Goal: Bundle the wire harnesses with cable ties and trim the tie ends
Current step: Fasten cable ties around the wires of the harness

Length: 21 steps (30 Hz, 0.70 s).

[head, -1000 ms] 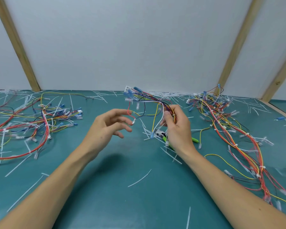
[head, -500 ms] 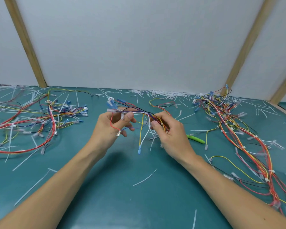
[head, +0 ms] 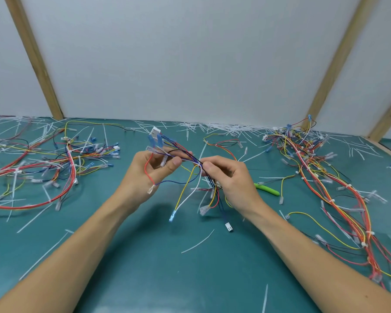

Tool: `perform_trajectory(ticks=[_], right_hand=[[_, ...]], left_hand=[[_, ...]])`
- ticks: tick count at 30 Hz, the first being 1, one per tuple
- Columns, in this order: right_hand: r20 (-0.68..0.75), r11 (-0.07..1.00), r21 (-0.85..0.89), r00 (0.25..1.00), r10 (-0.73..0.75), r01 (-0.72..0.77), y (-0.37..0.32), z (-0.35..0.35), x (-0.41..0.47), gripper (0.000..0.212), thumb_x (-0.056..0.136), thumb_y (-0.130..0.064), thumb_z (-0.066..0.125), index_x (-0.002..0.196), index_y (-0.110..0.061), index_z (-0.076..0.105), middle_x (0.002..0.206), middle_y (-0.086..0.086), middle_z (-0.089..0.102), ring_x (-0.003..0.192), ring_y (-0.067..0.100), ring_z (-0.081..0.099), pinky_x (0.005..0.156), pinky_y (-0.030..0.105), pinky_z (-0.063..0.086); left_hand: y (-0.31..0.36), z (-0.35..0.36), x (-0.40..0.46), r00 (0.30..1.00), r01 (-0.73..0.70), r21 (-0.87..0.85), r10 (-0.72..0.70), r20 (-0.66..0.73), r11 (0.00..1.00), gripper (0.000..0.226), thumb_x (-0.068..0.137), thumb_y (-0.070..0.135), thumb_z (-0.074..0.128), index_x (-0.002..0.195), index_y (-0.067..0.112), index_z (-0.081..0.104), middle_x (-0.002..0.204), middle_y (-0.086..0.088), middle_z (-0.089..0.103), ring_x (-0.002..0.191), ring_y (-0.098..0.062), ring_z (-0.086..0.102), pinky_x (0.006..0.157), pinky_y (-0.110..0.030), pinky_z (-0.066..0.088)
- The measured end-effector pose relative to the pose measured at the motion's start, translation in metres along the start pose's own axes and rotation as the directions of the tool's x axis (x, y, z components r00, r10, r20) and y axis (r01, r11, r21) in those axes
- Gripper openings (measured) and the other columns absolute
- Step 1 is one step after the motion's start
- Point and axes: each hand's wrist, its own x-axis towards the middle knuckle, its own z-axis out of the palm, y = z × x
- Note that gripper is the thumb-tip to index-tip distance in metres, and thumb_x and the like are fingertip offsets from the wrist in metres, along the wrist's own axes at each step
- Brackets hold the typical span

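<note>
Both hands now hold the harness; a second ago the left was free, its fingers spread. Left hand grip: thumb and fingers curled round the connector end, blue terminals and a white plug sticking up past the fingertips. Right hand grip: thumb and forefinger pinched narrow on the wires at a white tie near the bundle's middle. Harness is lifted off the counter, between the hands. Loose ends hang below: a red loop by the left palm, yellow and white leads down to a blue terminal, dark wires to a small white plug. Green cutters lie on the counter just right of the right hand, partly hidden behind it. Pile of wires sits far left, a longer tied run far right, both well apart from the hands. White tie offcuts scattered over the counter, thick along the back wall.
</note>
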Motion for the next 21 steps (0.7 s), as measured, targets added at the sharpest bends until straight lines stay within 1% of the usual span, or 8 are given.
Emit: perform_trajectory(ticks=[3,7,10,14,15,17,19,21], right_hand=[[0.017,1.0,0.023,1.0,0.02,-0.02,0.001,-0.002,0.002,0.017,0.096,-0.004,0.068,0.094,-0.017,0.077,0.077,-0.015,0.072,0.074,0.002,0.062,0.075,0.016,0.048],[0.026,0.998,0.042,0.999,0.046,-0.047,-0.001,-0.003,0.002,0.02,0.093,-0.004,0.072,0.091,-0.023,0.078,0.08,-0.013,0.074,0.076,0.003,0.062,0.076,0.017,0.048],[-0.026,0.998,-0.067,1.0,0.009,-0.011,0.0,-0.003,0.001,0.018,0.092,-0.007,0.075,0.091,-0.025,0.079,0.082,-0.011,0.072,0.076,0.006,0.059,0.071,0.022,0.045],[-0.148,0.961,-0.266,0.982,-0.113,0.071,0.003,0.0,-0.003,0.012,0.09,-0.011,0.076,0.093,-0.022,0.079,0.085,-0.01,0.069,0.075,0.006,0.059,0.067,0.01,0.039],[-0.155,0.935,-0.34,0.974,-0.165,0.104,0.004,0.0,-0.004,0.011,0.09,-0.012,0.076,0.094,-0.021,0.079,0.086,-0.01,0.068,0.076,0.009,0.06,0.069,0.012,0.04],[-0.134,0.866,-0.466,0.953,-0.272,0.181,0.004,0.001,-0.005,0.009,0.091,-0.013,0.075,0.096,-0.02,0.077,0.088,-0.012,0.064,0.076,0.01,0.059,0.075,0.023,0.046],[-0.108,0.797,-0.556,0.931,-0.348,0.234,0.003,0.002,-0.006,0.009,0.093,-0.014,0.074,0.099,-0.02,0.076,0.09,-0.011,0.062,0.075,0.007,0.058,0.079,0.04,0.05],[-0.083,0.74,-0.617,0.913,-0.399,0.267,0.003,0.002,-0.006,0.01,0.094,-0.016,0.073,0.102,-0.021,0.075,0.091,-0.009,0.062,0.078,0.009,0.059,0.08,0.048,0.05]], left_hand=[[-0.003,-0.006,0.001,1.0,0.012,0.059,-0.013,0.02,0.998,0.016,0.093,0.006,0.064,0.106,0.002,0.074,0.123,-0.004,0.072,0.121,-0.015,0.063,0.097,-0.016,0.044],[-0.009,-0.013,0.003,1.0,0.008,0.153,-0.009,0.01,0.988,0.035,0.095,-0.01,0.056,0.103,0.017,0.076,0.12,-0.001,0.072,0.11,-0.011,0.064,0.091,-0.031,0.047],[-0.015,-0.016,0.008,0.955,0.105,0.24,-0.031,-0.295,0.965,0.05,0.092,-0.013,0.046,0.095,0.03,0.073,0.098,0.002,0.073,0.082,-0.003,0.059,0.079,-0.028,0.042],[-0.009,-0.024,0.01,0.747,0.081,0.251,0.108,-0.656,0.965,0.032,0.089,0.001,0.05,0.106,0.023,0.065,0.099,0.001,0.061,0.075,-0.006,0.05,0.07,-0.02,0.041],[-0.004,-0.023,0.008,0.739,-0.002,0.256,0.174,-0.651,0.967,0.021,0.09,0.01,0.053,0.099,0.024,0.065,0.09,0.004,0.059,0.071,-0.006,0.048,0.068,-0.022,0.04],[0.004,-0.011,0.004,0.841,-0.108,0.176,0.185,-0.509,0.978,0.021,0.093,0.027,0.055,0.077,0.024,0.069,0.065,0.008,0.055,0.059,-0.008,0.045,0.056,-0.021,0.037],[0.008,0.01,-0.002,0.962,0.008,0.146,0.032,-0.272,0.989,0.041,0.097,0.042,0.056,0.069,0.018,0.074,0.051,0.003,0.054,0.045,-0.01,0.042,0.045,-0.017,0.033],[0.004,0.025,-0.006,0.98,0.194,0.173,-0.183,-0.079,0.966,0.044,0.099,0.05,0.056,0.076,0.02,0.079,0.054,-0.002,0.063,0.04,-0.014,0.043,0.041,-0.017,0.034]])
